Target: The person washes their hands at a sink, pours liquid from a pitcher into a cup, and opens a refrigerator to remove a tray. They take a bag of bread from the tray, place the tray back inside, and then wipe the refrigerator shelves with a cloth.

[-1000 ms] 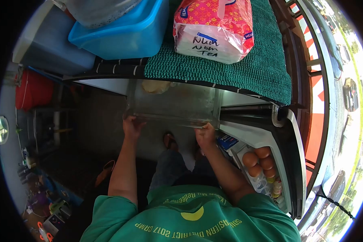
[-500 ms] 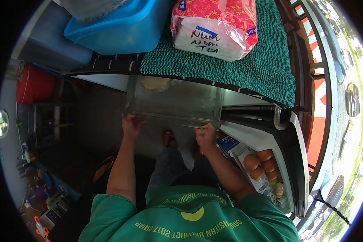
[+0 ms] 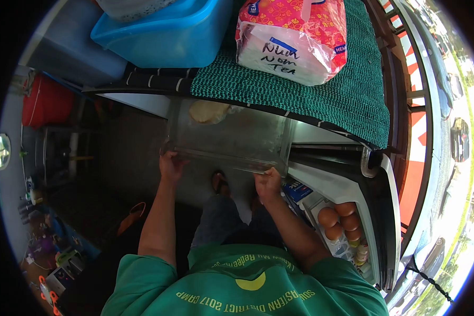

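Observation:
A clear fridge drawer (image 3: 231, 138) sticks out from under the fridge top. At its front left corner my left hand (image 3: 171, 166) is closed round the rim. The front right corner is in my right hand (image 3: 269, 182), fingers wrapped over the edge. Inside, toward the back left, lies a pale rounded lump (image 3: 208, 111), seemingly in clear plastic. The back of the drawer is hidden under the fridge top.
The open fridge door (image 3: 371, 210) stands at the right, with brown eggs (image 3: 345, 223) and a blue carton (image 3: 297, 191) on its shelves. On top are a blue tub (image 3: 160, 42), a pink bag (image 3: 292, 42) and a green mat (image 3: 353, 105).
The view has tilted slightly, so the fridge top and the things on it sit a little differently. Both hands keep their grip, and the drawer has hardly moved.

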Demonstrator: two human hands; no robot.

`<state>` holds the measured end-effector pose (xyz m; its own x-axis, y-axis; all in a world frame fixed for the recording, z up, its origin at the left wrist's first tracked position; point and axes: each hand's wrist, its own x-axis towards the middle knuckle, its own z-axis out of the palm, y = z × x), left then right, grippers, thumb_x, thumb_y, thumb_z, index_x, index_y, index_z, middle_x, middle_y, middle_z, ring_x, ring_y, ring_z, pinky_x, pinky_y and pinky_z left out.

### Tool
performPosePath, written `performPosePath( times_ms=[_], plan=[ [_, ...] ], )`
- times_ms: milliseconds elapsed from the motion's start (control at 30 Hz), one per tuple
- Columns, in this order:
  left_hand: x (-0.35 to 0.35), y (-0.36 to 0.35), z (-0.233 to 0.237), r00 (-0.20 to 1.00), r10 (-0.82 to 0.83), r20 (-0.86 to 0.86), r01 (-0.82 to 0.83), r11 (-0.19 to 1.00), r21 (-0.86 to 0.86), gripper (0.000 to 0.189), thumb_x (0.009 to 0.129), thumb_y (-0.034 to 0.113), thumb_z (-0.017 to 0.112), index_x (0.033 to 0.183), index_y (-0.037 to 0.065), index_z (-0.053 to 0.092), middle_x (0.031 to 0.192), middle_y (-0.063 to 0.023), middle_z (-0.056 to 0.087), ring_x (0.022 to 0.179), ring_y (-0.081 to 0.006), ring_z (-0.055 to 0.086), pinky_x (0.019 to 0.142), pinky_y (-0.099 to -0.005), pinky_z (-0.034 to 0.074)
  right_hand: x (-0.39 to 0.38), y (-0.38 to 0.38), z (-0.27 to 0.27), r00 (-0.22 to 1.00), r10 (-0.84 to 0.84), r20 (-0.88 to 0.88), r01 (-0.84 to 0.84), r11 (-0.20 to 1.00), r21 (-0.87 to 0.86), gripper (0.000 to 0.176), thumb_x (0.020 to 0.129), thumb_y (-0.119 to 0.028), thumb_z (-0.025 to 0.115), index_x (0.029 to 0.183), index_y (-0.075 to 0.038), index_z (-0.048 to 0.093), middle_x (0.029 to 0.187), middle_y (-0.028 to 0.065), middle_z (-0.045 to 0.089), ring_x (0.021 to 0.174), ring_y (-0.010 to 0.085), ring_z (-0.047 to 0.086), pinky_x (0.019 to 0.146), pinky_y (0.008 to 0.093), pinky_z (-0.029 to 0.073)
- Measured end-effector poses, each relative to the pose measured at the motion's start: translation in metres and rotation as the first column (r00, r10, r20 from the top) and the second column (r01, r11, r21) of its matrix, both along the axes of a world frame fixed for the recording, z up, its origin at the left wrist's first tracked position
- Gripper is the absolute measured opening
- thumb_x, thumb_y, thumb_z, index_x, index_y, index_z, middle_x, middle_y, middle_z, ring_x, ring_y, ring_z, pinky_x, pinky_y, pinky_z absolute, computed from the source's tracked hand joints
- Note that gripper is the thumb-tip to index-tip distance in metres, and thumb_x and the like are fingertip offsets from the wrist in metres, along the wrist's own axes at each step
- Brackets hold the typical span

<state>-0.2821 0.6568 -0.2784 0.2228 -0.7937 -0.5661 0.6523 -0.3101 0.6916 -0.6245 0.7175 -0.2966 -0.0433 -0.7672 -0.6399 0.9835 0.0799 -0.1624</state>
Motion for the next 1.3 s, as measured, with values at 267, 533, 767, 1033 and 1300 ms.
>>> performPosePath(
  times_ms=[267, 533, 767, 1033, 1300],
  plan=[
    [-0.007, 0.005, 0.017, 0.999, -0.024, 0.042, 0.025, 0.999, -0.02, 0.064, 0.08, 0.008, 0.051, 0.143, 0.02, 0.044, 0.12, -0.0074, 0.062, 0.101, -0.0297, 0.066, 0.075, -0.0535, 0.057, 0.001, 0.004, 0.0, 0.999, 0.019, -0.029, -0.018, 1.0, 0.014, 0.028, 0.07, -0.001, 0.046, 0.095, 0.001, 0.059, 0.108, 0.017, 0.063, 0.11, 0.0362, 0.058, 0.109, 0.0561, 0.04],
    [-0.007, 0.01, 0.02, 1.0, -0.024, 0.008, 0.025, 0.998, -0.056, 0.069, 0.077, 0.005, 0.052, 0.143, 0.018, 0.039, 0.119, -0.0121, 0.062, 0.094, -0.0324, 0.068, 0.07, -0.0545, 0.06, 0.003, 0.007, 0.014, 0.998, 0.014, -0.065, -0.015, 1.0, -0.012, 0.033, 0.07, -0.001, 0.046, 0.1, 0.002, 0.06, 0.11, 0.0186, 0.063, 0.111, 0.0383, 0.057, 0.108, 0.0579, 0.041],
    [-0.009, 0.015, 0.016, 1.0, -0.006, 0.008, 0.006, 0.998, -0.061, 0.068, 0.077, 0.004, 0.052, 0.142, 0.018, 0.041, 0.116, -0.0109, 0.062, 0.096, -0.0315, 0.068, 0.07, -0.0541, 0.06, 0.001, 0.01, 0.014, 0.999, 0.005, -0.051, -0.004, 1.0, 0.018, 0.034, 0.07, 0.001, 0.046, 0.101, 0.001, 0.059, 0.112, 0.0182, 0.061, 0.111, 0.0377, 0.057, 0.108, 0.0585, 0.041],
    [-0.008, 0.026, 0.018, 1.0, 0.02, -0.018, -0.021, 0.999, -0.05, 0.068, 0.077, 0.004, 0.052, 0.142, 0.019, 0.041, 0.116, -0.0105, 0.063, 0.095, -0.0307, 0.068, 0.067, -0.0529, 0.06, 0.001, 0.013, 0.023, 0.998, 0.023, -0.06, -0.022, 1.0, 0.017, 0.036, 0.07, 0.001, 0.046, 0.104, 0.002, 0.058, 0.112, 0.0187, 0.06, 0.111, 0.0371, 0.057, 0.107, 0.0581, 0.042],
    [-0.01, 0.03, 0.024, 0.999, 0.053, 0.002, -0.053, 0.999, -0.002, 0.068, 0.077, 0.004, 0.051, 0.143, 0.019, 0.04, 0.118, -0.011, 0.063, 0.097, -0.0302, 0.069, 0.067, -0.0511, 0.06, 0.001, 0.02, 0.005, 0.999, 0.042, -0.015, -0.042, 0.999, -0.017, 0.038, 0.071, -0.001, 0.046, 0.106, 0.002, 0.059, 0.115, 0.019, 0.061, 0.115, 0.0389, 0.056, 0.109, 0.057, 0.04]
  ],
)
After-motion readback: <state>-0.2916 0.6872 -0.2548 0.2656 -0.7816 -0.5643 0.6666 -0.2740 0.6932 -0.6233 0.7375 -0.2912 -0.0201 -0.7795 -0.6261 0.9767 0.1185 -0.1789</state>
